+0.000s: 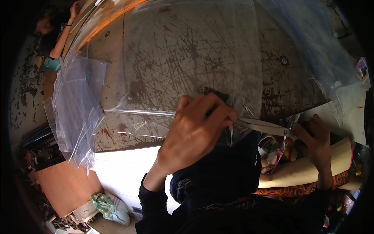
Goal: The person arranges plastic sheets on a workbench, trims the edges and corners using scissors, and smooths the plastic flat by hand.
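My left hand [196,126] is closed in a pinch on the near edge of a clear plastic sheet [247,50], which lies over a scratched, stained tabletop. A shiny fold of the plastic [144,112] runs leftward from under my fingers. In my right hand [316,142] is a pair of scissors [269,127], its fingers wrapped around the handles. The blades point left, with their tips close to my left fingertips at the sheet's edge. I cannot tell how far apart the blades are.
Crumpled clear plastic [76,105] hangs over the table's left side. More plastic [311,43] spreads at the far right. A rolled pale sheet [307,169] lies below my right hand. A brown board [68,187] and a sack [117,210] are at lower left. Another person's arm [62,41] shows at upper left.
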The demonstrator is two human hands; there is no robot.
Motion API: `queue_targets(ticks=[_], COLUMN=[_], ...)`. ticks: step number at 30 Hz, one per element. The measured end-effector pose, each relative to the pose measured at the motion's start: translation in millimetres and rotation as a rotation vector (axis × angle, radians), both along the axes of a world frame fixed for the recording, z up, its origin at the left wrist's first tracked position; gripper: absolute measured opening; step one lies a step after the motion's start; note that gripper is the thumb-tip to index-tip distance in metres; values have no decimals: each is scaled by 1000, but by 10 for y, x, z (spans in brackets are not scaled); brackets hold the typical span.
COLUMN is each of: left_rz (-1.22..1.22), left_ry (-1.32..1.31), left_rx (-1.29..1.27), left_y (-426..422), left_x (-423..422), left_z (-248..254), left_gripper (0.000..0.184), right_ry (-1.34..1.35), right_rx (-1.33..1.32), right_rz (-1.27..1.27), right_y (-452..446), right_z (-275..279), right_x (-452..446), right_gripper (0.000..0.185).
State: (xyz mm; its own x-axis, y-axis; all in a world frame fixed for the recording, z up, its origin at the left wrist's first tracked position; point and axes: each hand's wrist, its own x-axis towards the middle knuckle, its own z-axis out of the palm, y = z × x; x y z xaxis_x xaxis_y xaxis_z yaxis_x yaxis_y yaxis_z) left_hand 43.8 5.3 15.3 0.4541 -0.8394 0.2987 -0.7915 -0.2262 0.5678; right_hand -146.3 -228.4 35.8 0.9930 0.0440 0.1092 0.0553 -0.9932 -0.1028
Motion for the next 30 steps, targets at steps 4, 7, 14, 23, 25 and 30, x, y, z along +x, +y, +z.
queue_targets(ticks=[4,7,14,23,25,30], left_rz=[3,1,22,15,15,19], left_ry=[13,19,39,51,51,57], left_rx=[0,-12,1,-5,-9,10], left_y=[-15,-20,-24,-21,-18,-10], left_x=[6,14,-1,9,8,9], left_z=[10,7,20,3,0,17], left_gripper=[11,11,12,13,13,13], right_ry=[-31,-23,22,25,36,96], right_rx=[64,41,85,196,215,189], right_rz=[32,57,98,102,109,145], right_y=[-22,-53,-98,-66,-68,-114], right_z=[-43,-58,-128,-124,-119,-153], right_x=[33,42,59,67,74,42], right_gripper=[49,48,54,47,46,52])
